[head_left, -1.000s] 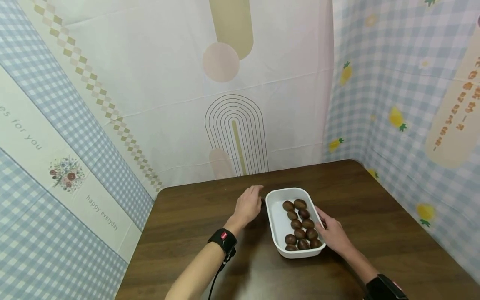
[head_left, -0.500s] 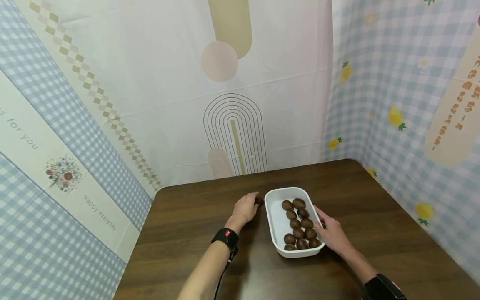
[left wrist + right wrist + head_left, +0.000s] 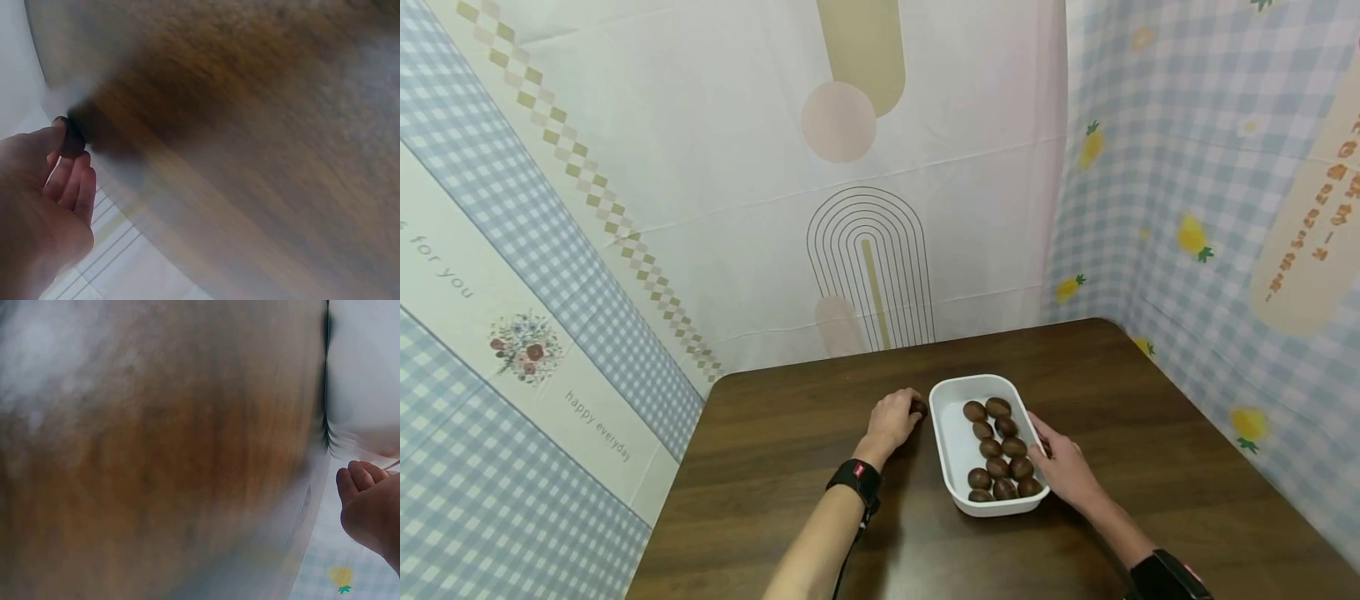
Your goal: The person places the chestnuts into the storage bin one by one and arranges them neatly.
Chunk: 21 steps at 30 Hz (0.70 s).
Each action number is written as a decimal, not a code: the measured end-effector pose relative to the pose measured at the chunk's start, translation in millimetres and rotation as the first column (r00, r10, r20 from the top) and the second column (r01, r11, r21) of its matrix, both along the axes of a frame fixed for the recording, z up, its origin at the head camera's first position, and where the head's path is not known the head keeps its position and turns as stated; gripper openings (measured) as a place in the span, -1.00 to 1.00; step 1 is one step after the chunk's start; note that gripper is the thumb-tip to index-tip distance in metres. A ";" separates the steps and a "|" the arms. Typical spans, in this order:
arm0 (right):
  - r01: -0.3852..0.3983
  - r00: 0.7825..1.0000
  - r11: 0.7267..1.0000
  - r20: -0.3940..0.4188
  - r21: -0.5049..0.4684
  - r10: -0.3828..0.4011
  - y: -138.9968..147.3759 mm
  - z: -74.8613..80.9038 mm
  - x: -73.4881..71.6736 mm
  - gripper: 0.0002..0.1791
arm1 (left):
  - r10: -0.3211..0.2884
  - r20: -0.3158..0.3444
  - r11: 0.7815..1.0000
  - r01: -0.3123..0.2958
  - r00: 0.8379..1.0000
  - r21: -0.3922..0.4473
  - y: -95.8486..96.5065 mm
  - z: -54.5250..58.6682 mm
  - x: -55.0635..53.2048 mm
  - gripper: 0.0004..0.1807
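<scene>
My left hand (image 3: pixel 892 419) pinches a dark brown egg-shaped thing (image 3: pixel 917 407) by the left wall of a white tray. In the left wrist view, that brown thing (image 3: pixel 73 137) sits between the thumb and fingertips; whether it is a fruit or a nut I cannot tell. My right hand (image 3: pixel 1063 462) grips the right side of the white rectangular tray (image 3: pixel 953 450). Several similar brown egg-shaped things (image 3: pixel 991 448) lie inside it, mostly along its right and near parts. In the right wrist view, the curled fingers of the right hand (image 3: pixel 369 500) meet the tray's pale wall (image 3: pixel 365 369).
The tray stands on a dark wooden table (image 3: pixel 775 467). Behind the table hangs a pale printed cloth (image 3: pixel 737 208). Checked cloths close off both sides. A black cable (image 3: pixel 847 558) trails from the left wristband (image 3: pixel 857 479).
The left hand has drawn slightly back toward me and closed its fingers on the brown thing, which came into view beside the tray. The right hand and tray have stayed almost still.
</scene>
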State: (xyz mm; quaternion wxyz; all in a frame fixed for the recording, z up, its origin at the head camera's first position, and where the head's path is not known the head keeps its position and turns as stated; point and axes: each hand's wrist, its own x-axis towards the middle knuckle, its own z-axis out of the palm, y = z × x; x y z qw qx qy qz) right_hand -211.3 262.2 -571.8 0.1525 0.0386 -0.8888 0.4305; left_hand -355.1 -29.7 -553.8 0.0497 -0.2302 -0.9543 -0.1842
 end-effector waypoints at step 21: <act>-0.002 1.000 1.000 -0.002 0.012 0.002 -1.8 3.4 2.6 -0.38 | -0.025 -0.029 0.996 0.027 0.999 0.090 -19.3 19.0 -3.3 -0.64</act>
